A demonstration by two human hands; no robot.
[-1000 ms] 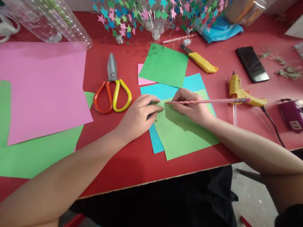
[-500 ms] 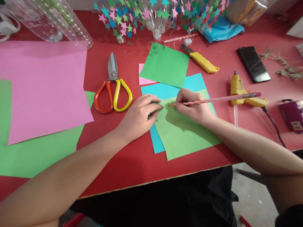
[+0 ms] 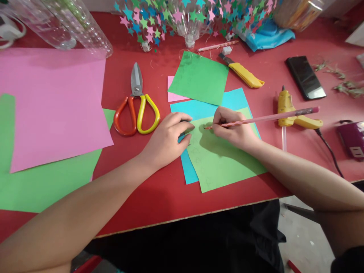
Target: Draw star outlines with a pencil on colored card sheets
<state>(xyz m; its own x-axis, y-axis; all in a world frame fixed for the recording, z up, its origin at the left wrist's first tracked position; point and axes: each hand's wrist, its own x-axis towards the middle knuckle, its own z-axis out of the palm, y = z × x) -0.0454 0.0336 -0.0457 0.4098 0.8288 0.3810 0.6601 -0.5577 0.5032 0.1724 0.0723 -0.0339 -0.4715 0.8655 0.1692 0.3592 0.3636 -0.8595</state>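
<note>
My right hand (image 3: 234,129) holds a pink pencil (image 3: 267,116), its tip on or just above the light green sheet (image 3: 227,163). Faint pencil marks run down the left part of that sheet. Under it lies a blue sheet (image 3: 189,170). My left hand (image 3: 173,138) rests at the sheets' left edge, fingers bent and apart; something small and dark shows beneath the fingers, too hidden to name. A darker green sheet (image 3: 200,77) lies just beyond, over a small pink piece (image 3: 174,91).
Scissors (image 3: 136,102) lie left of my left hand, near a large pink sheet (image 3: 57,110). To the right are a yellow cutter (image 3: 244,74), a phone (image 3: 305,77) and a glue gun (image 3: 286,108). Star-covered decorations (image 3: 193,17) stand at the back.
The pencil tip has shifted very slightly right, and the pencil's far end has tipped a little up and right in the view. My left hand has hardly moved.
</note>
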